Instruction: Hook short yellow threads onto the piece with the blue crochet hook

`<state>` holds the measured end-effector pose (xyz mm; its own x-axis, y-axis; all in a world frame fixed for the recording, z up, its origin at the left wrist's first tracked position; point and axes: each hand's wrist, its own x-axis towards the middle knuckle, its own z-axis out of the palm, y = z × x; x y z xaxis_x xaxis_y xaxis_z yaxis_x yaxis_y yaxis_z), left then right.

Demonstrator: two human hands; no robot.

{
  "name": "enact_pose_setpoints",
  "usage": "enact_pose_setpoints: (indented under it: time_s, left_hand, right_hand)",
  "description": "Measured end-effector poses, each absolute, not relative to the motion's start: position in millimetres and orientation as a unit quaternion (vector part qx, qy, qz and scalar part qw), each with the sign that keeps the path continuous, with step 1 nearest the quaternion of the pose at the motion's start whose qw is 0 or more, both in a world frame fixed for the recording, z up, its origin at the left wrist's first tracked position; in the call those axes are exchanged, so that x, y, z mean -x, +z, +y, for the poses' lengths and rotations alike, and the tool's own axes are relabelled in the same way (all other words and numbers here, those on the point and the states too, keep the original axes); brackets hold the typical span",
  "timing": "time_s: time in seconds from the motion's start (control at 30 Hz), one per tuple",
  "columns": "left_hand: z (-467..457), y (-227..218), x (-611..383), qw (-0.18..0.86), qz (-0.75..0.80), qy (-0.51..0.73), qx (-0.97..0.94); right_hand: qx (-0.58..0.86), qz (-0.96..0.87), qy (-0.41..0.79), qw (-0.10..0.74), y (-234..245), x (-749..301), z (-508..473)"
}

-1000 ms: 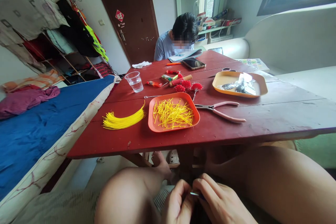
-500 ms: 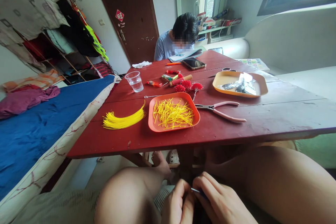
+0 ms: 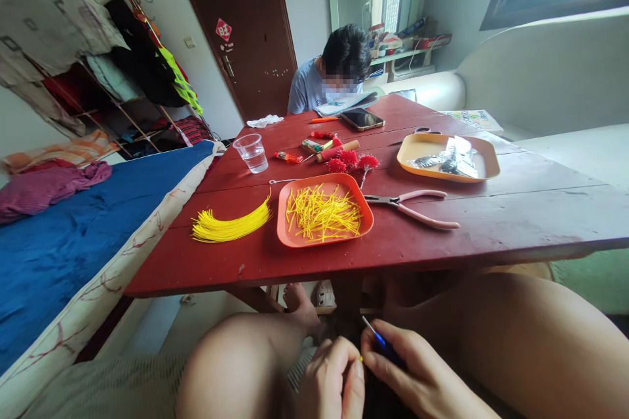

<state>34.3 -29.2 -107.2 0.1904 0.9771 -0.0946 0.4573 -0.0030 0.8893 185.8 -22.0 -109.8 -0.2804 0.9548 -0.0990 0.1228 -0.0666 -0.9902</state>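
Observation:
Both my hands are low in my lap, below the red table's (image 3: 442,236) front edge. My right hand (image 3: 417,373) is closed on a thin tool with a blue handle and a metal tip (image 3: 376,335), its tip pointing up and left. My left hand (image 3: 334,383) is pinched shut on a tiny yellow piece at its fingertips, right beside the tool. On the table in front sit an orange tray (image 3: 324,213) of short yellow strands, a bundle of long yellow strands (image 3: 228,226) and pink-handled pliers (image 3: 415,204).
A yellow tray (image 3: 449,156) with clear bags, red fluffy pieces (image 3: 351,160), a plastic cup (image 3: 251,152), small tools and a phone (image 3: 362,119) lie farther back. A person sits at the far end over a book. A blue bed (image 3: 73,242) runs along the left.
My right hand has tilted the blue-handled tool upward, so its tip now sticks up above my fingers. My left hand stays pinched beside it.

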Motion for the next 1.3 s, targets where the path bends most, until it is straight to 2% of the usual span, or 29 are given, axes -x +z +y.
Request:
enact_pose_setpoints:
  time_s: [0.07,0.17,0.3,0.47,0.67,0.73,0.9,1.1,1.3]
  left_hand:
    - [-26,-102,-32,0.552,0.532,0.292,-0.572]
    - [-22,-100,-30,0.738,0.466,0.287,-0.394]
    - [-20,-106,-30,0.836,0.409,0.28,-0.236]
    - [-21,-105,-32,0.831,0.412,0.279,-0.247]
    - [-26,-97,-33,0.64,0.507,0.304,-0.491]
    - [-25,-96,-34,0.617,0.514,0.294,-0.519]
    - [-21,-93,-32,0.701,0.491,0.28,-0.435]
    - [-18,-102,-32,0.826,0.417,0.273,-0.261]
    - [-18,-108,-34,0.845,0.393,0.287,-0.219]
  right_hand:
    - [0.461,-0.544,0.607,0.351,-103,-189,-19]
    - [0.436,-0.592,0.597,0.322,-94,-191,-16]
    - [0.43,-0.656,0.535,0.312,-90,-193,-14]
    - [0.425,-0.669,0.528,0.305,-94,-194,-13]
    - [0.431,-0.597,0.593,0.325,-96,-195,-15]
    - [0.43,-0.534,0.648,0.331,-94,-195,-16]
    - [0.406,-0.423,0.756,0.29,-93,-194,-14]
    - [0.438,-0.434,0.722,0.314,-90,-192,-14]
    - [0.435,-0.445,0.719,0.31,-90,-192,-14]
